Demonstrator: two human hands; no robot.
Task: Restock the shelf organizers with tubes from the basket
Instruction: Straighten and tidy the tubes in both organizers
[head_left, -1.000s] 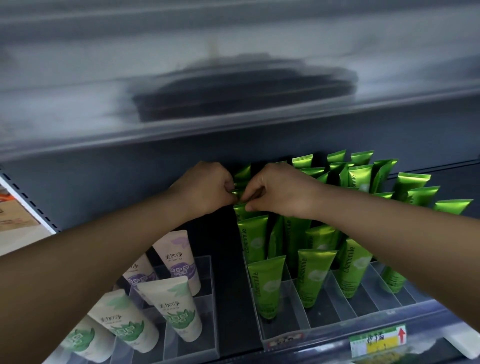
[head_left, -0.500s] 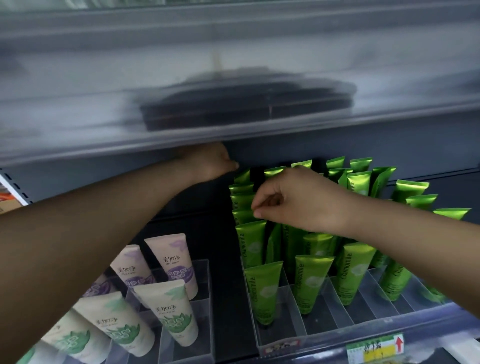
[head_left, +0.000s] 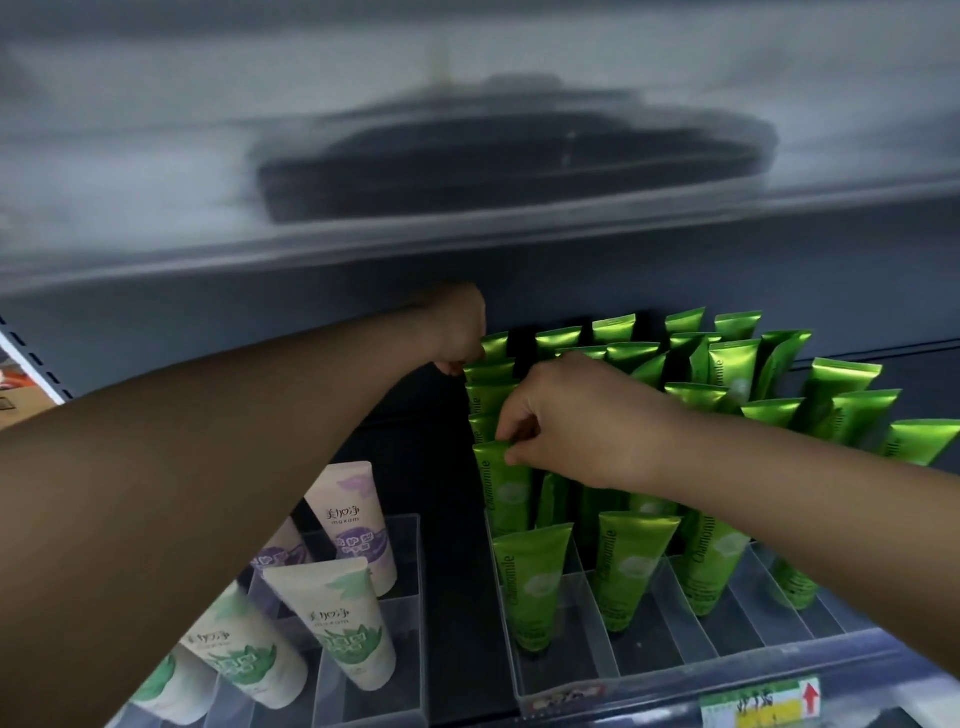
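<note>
Right hand (head_left: 571, 426) pinches the top seam of a green tube (head_left: 501, 486), upright in the organizer (head_left: 571, 667), left lane, straight below the fingers; left hand (head_left: 457, 332) reaches further back, grip unclear.

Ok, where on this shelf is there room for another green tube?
Free: the front slots ahead of the green tubes, and the bare shelf strip between them and the white tubes. Crowded: the back rows, by the left hand and right hand.
</note>
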